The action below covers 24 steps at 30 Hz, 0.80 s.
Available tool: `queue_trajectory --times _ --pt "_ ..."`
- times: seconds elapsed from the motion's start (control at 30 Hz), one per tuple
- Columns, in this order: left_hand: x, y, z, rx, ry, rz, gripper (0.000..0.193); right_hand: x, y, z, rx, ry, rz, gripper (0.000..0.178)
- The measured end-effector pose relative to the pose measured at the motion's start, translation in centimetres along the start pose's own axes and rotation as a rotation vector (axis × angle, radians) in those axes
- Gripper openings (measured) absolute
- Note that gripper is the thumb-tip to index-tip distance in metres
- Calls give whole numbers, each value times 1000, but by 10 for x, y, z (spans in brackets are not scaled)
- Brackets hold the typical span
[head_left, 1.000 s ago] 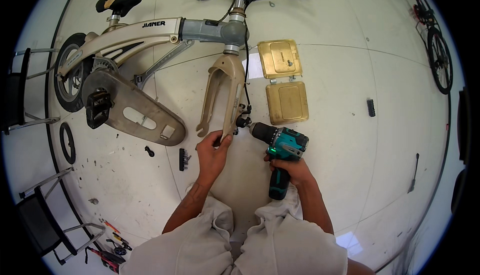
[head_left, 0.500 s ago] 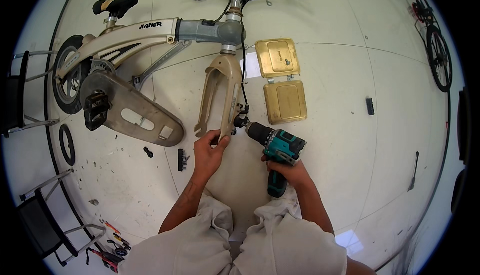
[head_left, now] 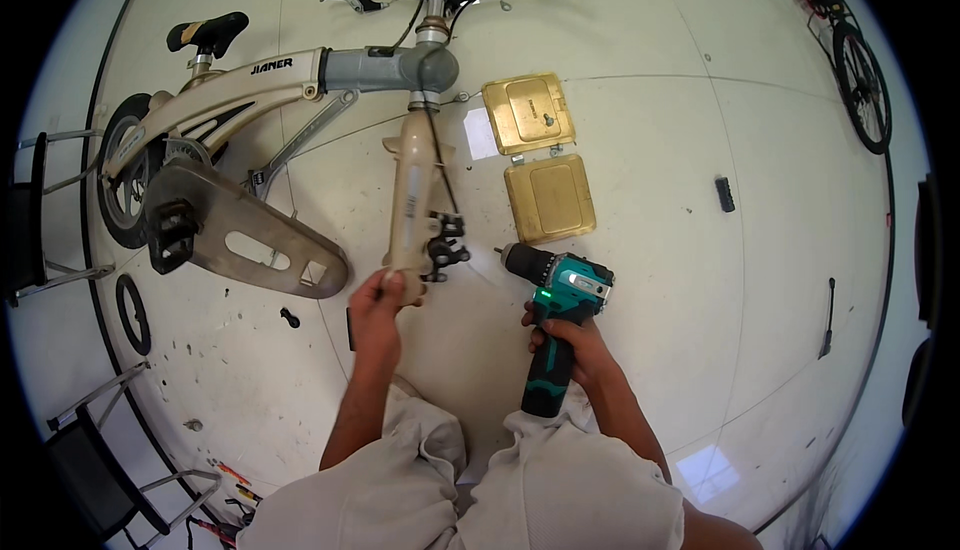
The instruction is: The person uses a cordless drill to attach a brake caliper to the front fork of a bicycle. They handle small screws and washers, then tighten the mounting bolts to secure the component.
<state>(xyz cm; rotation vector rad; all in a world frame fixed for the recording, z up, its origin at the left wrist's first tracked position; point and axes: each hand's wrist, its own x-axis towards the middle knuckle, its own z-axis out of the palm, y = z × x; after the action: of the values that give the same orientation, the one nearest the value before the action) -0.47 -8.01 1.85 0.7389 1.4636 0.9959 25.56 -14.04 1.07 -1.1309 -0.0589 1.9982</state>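
Teal drill (head_left: 556, 295) right-gripped; left hand (head_left: 377, 300) clasps fork (head_left: 410, 210).

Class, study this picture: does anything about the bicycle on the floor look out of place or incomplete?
Yes. The bicycle lies on its side, and its front fork ends bare, with no front wheel. The left hand grips the fork's end; the right hand holds a teal drill.

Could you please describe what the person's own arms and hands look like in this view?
Both forearms are bare, with no sleeves reaching them. The left hand and right hand wear no gloves, and I can make out no watch, ring or bracelet. Light beige trousers cover the knees below.
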Motion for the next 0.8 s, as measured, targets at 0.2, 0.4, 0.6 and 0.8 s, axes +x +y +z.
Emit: queue_trajectory --times 0.2,0.4,0.6,0.8 --pt "-6 33 -28 -419 -107 -111 25 -13 -1 0 -220 -159 -82 42" --pt "5 52 -45 -783 -196 -242 20 -25 -4 34 -418 -456 -174 32" --pt "14 40 -56 -805 -187 -269 22 -11 -8 67 -484 -429 -188 31" --pt "9 49 -52 -760 -154 -273 18 -5 -3 74 -577 -421 -224 30"
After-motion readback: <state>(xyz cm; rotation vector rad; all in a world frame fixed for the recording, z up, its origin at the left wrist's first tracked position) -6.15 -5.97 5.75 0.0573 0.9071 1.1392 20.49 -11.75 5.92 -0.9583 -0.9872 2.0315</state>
